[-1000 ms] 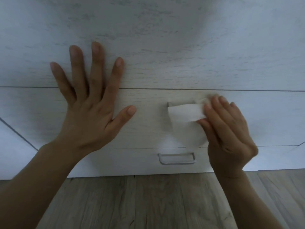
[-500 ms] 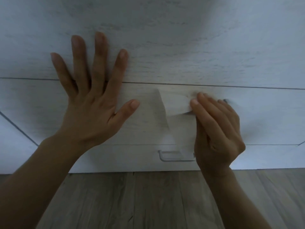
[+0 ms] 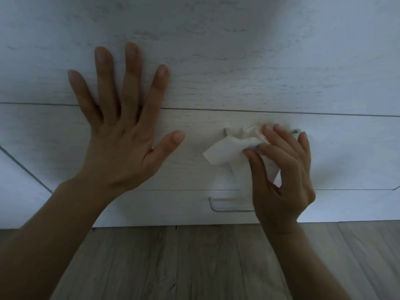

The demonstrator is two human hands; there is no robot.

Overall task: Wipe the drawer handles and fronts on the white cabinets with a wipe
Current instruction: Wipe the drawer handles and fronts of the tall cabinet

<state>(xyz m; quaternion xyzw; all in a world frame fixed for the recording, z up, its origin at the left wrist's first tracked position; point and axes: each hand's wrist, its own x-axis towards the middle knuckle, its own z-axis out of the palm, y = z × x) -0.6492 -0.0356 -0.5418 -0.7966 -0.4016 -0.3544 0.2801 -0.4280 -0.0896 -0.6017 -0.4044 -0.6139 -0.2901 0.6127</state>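
Your right hand is pinching the bunched wipe between thumb and curled fingers, pressing it on the handle. That handle is running left to right under those fingers, so the next stroke is likely going sideways. Your left hand is lying flat, fingers spread, on the front.

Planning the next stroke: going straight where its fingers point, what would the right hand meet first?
Likely the handle under the wipe that the right hand grips, then the drawer front; depth unclear.

Left hand lies on drawer front, left of wipe on handle.
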